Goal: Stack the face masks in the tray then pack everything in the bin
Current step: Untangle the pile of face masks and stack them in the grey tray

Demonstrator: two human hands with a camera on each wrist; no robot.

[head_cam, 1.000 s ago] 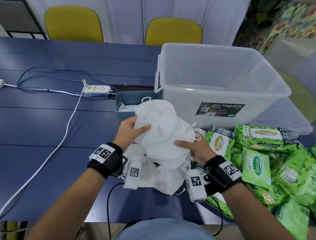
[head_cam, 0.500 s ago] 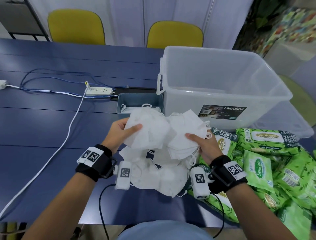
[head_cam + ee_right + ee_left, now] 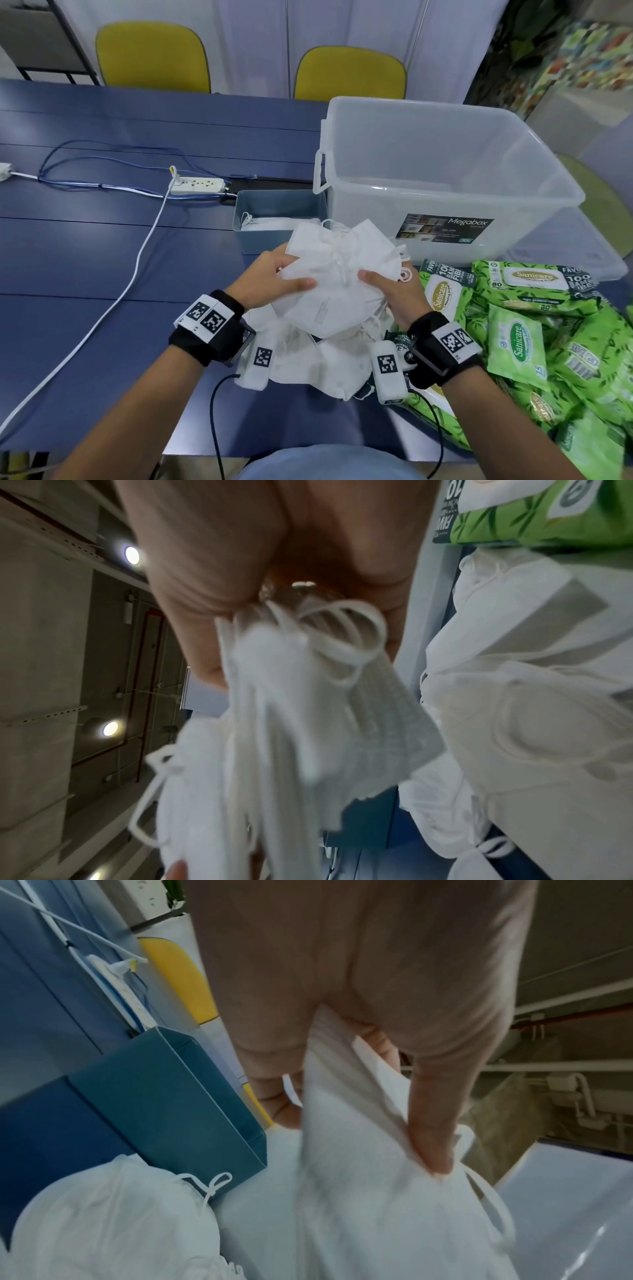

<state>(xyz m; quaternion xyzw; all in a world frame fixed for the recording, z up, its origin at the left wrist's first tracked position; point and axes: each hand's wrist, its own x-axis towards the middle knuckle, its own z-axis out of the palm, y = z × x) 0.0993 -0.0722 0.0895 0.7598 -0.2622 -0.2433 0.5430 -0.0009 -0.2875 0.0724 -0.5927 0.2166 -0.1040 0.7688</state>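
Observation:
Both hands hold one bundle of white face masks (image 3: 337, 274) above the table's near edge. My left hand (image 3: 270, 284) grips the bundle's left side, thumb on top; the left wrist view shows the thumb and fingers pinching the white masks (image 3: 359, 1177). My right hand (image 3: 387, 291) grips the right side, and the right wrist view shows stacked mask edges and ear loops (image 3: 294, 696) between its fingers. More loose masks (image 3: 318, 363) lie on the table under the bundle. The blue-grey tray (image 3: 274, 209), with masks lying inside, stands just beyond, beside the clear bin (image 3: 445, 164).
Green wet-wipe packs (image 3: 534, 308) are heaped at the right, beside and in front of the bin. A white power strip (image 3: 198, 185) with white and blue cables runs across the left of the blue table (image 3: 85, 257). Two yellow chairs stand behind the table.
The two handfuls of masks, held apart half a second ago, have been brought together into one overlapping bundle. Both hands moved closer to each other.

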